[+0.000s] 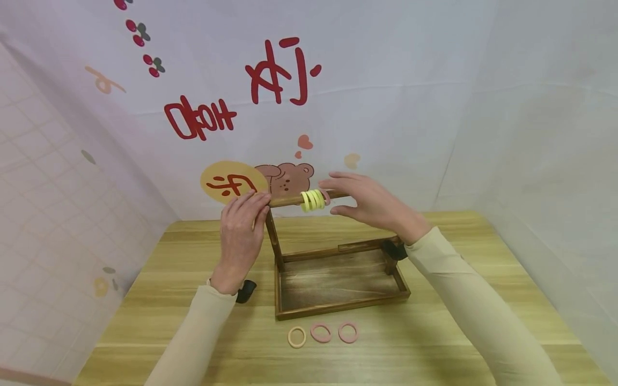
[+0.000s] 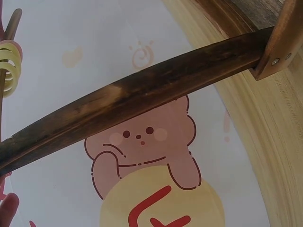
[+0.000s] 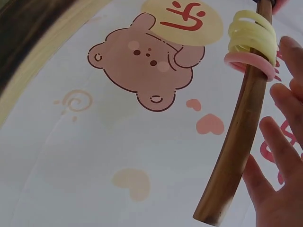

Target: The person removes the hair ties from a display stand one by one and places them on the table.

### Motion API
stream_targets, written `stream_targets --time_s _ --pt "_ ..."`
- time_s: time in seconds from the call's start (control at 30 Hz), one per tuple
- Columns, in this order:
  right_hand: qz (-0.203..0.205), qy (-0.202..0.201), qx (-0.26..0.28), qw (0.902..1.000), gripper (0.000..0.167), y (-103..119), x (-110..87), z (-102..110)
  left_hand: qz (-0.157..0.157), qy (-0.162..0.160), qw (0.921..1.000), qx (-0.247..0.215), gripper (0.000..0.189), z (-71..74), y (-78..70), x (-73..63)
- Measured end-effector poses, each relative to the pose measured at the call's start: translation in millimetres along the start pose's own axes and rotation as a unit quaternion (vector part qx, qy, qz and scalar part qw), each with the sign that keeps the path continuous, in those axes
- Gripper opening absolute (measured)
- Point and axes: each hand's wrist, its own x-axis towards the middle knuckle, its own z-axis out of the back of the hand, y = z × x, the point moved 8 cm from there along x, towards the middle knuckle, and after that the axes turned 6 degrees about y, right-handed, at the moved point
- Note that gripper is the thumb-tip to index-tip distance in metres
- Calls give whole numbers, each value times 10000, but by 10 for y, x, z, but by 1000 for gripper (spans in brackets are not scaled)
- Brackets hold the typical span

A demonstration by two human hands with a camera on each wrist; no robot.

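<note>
A dark wooden stand has a post (image 2: pixel 142 87) at its left and a rod (image 3: pixel 236 142) across the top. Several pale yellow rings (image 1: pixel 313 200) hang together on the rod, with a pink ring (image 3: pixel 251 64) at their right. My left hand (image 1: pixel 243 228) grips the rod's left end, where it meets the post. My right hand (image 1: pixel 369 201) is around the rod's free right part, fingers spread and slightly bent, close beside the pink ring. In the right wrist view its fingers (image 3: pixel 279 146) stand alongside the rod, holding no ring.
The stand's shallow wooden tray base (image 1: pixel 338 279) rests on the wood-grain table (image 1: pixel 449 321). In front of it lie a pale orange ring (image 1: pixel 296 346) and two pink rings (image 1: pixel 321 341). A white printed cloth (image 1: pixel 410 107) hangs behind the table.
</note>
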Motion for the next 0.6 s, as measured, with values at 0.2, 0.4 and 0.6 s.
stream_targets --time_s 0.2,0.4,0.6 --pt "-218 349 90 9991 59 -59 97 -62 -29 -51 10000 7 23 17 -4 -4" --pt "-341 501 128 9981 54 -112 148 -111 -34 -38 10000 26 23 -4 5 -10" --pt "-172 335 354 9987 45 -116 174 -125 -4 -58 10000 -5 24 -6 14 -17"
